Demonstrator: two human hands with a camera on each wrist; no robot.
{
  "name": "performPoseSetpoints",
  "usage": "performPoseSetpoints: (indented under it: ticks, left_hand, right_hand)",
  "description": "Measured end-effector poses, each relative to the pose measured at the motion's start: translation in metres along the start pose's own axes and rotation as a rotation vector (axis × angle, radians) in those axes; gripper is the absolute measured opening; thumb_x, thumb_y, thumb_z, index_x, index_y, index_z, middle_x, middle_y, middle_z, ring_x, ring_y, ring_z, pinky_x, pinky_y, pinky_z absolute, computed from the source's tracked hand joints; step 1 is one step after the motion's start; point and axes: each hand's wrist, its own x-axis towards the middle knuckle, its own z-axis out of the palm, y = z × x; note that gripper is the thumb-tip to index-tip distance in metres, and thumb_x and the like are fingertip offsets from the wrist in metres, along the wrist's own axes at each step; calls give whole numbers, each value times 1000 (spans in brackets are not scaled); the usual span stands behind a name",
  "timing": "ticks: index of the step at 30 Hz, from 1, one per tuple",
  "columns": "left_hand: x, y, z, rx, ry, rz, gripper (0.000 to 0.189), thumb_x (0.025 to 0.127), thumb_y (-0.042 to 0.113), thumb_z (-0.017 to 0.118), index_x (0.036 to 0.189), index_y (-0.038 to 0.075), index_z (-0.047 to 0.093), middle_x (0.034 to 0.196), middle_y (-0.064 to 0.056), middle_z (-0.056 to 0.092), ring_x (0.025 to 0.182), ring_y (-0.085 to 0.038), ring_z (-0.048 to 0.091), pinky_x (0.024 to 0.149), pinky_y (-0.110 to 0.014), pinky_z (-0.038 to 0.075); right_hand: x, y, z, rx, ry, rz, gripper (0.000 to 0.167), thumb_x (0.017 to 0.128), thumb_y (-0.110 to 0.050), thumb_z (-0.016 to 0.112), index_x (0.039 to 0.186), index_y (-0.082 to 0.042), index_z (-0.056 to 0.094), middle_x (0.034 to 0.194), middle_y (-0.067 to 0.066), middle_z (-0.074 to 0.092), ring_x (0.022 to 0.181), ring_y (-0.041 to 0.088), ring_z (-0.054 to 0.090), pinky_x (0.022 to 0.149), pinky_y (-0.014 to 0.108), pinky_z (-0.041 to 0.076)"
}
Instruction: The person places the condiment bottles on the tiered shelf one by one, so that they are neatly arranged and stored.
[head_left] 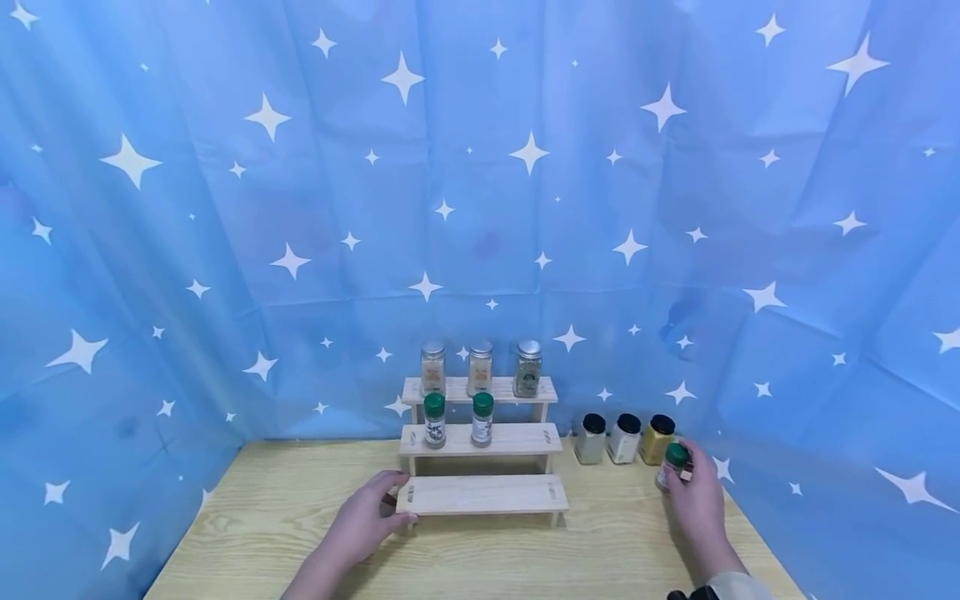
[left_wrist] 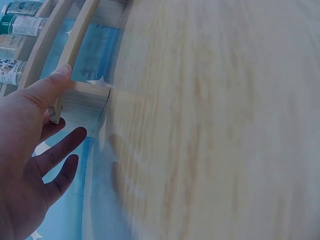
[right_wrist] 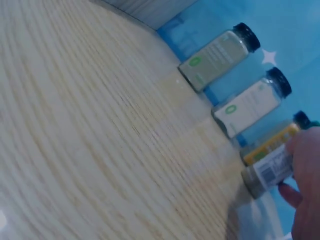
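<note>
While the left hand (head_left: 366,518) pinches the wooden rack (head_left: 517,438), the right hand (head_left: 701,498) grips a green-capped jar (right_wrist: 270,172) beside three black-lidded jars (head_left: 624,441).
Five jars (head_left: 482,422) already stand shelved; these four apparently remain.

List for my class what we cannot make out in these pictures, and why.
Head view: wording on the green-capped jars on the rack is too small to read.
Right wrist view: the held jar's green cap is mostly hidden by the right hand, itself cut off by the right edge.
Right wrist view: the held jar covers part of the yellow jar.
Left wrist view: the left edge cuts off the cap of the jar nearest the left hand.
</note>
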Motion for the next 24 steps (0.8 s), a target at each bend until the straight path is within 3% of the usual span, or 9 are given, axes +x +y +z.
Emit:
performPoseSetpoints:
  ticks: [6,11,17,24]
  left_hand:
    - [3,-3,2,-3,-7,-8,71,91,37,92,152,12,65,155,-11,62,105,-15,71,87,-39,64]
    - [3,-5,3,-10,-9,-5,72,91,37,92,152,12,65,155,-11,62,106,-15,70,88,-40,64]
    - [2,-5,3,-16,-14,-3,73,90,38,93,151,11,65,154,-11,63,105,-15,70,88,-41,64]
    - [2,-5,3,-1,-9,2,74,89,40,93,151,12,65,153,-10,64,105,-15,70,85,-38,63]
  right_hand:
    - [-3,2,3,-16,26,-35,59,106,1,70,160,1,46,146,27,51,124,43,61,85,33,65]
    - [-6,-9,4,5,38,-43,60,105,0,72,159,0,46,145,26,53,124,42,61,85,34,66]
    - [-10,-31,9,41,60,-119,61,104,0,74,158,0,48,142,24,56,122,38,63,81,4,50]
    - [-12,-56,16,91,90,-235,59,102,-1,77,155,0,51,137,23,57,115,38,67,82,0,47]
